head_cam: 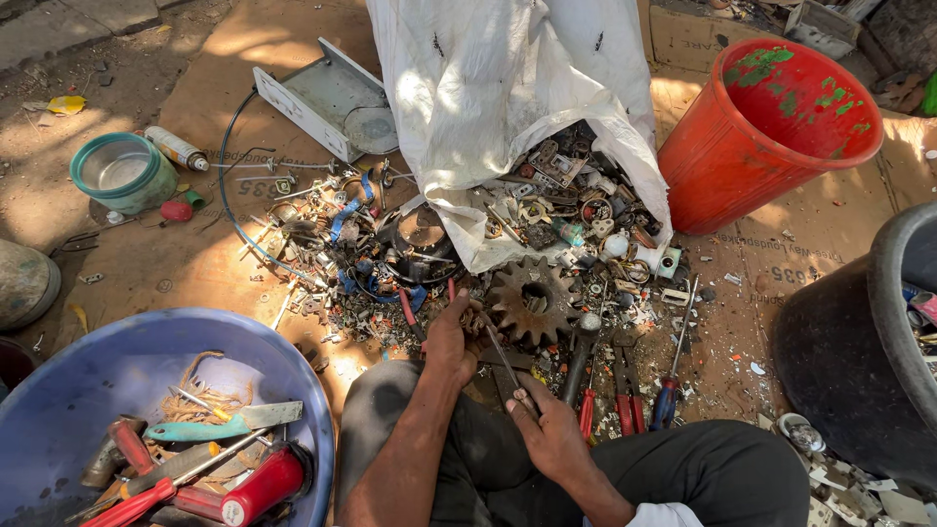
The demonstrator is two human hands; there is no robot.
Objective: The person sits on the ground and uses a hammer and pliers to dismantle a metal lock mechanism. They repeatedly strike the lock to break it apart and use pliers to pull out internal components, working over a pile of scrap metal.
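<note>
Two bare hands work low in the frame: the left hand [451, 342] grips a small metal part, hard to make out, at the edge of the scrap heap, while the right hand [547, 429] is closed round the handle of a thin dark metal tool [503, 366] slanting up toward the left hand. Just beside them lies a rusty toothed gear wheel [532, 301]. Behind, a white woven sack [508, 88], top cut off, spills scrap. Printed cardboard sheets [791, 263] underlie an orange plastic bucket [766, 127].

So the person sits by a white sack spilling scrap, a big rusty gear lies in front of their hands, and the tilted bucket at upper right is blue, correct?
Not quite: the tilted bucket is red, with green paint patches, as the head view shows. The blue one is the basin of tools at lower left. The white sack and rusty gear are as you say.
</note>
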